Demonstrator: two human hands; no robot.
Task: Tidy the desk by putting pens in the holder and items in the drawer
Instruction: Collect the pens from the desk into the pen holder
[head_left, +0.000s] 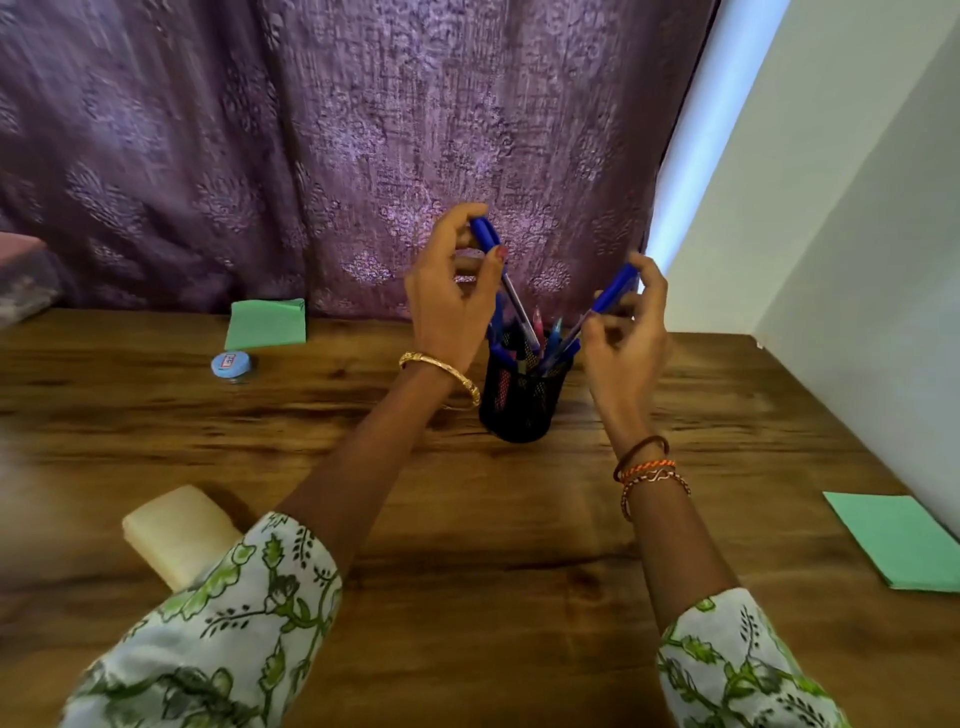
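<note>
A purple patterned curtain (322, 145) is hanging behind the wooden desk (467, 519), covering most of the back, with a pale wall (857, 234) running along the desk's right edge. Two arms in green floral sleeves (234, 623) are reaching over the middle of the desk toward the back edge. A black mesh holder (519, 400) is standing upright near the back edge, just right of centre, with several pens already sticking out of it. The left hand (452, 296) is pinching a blue-capped pen (506, 280) near its top, the lower end of the pen slanting down into the holder. The right hand (626, 332) is pinching another blue pen (605, 306), also tilted with its tip inside the holder. A green sheet (898, 540) is lying at the right edge, a green notepad (266, 323) at the back edge left of the holder, a cream block (179, 530) near the left sleeve, and a small blue round tin (232, 365) just in front of the notepad.
</note>
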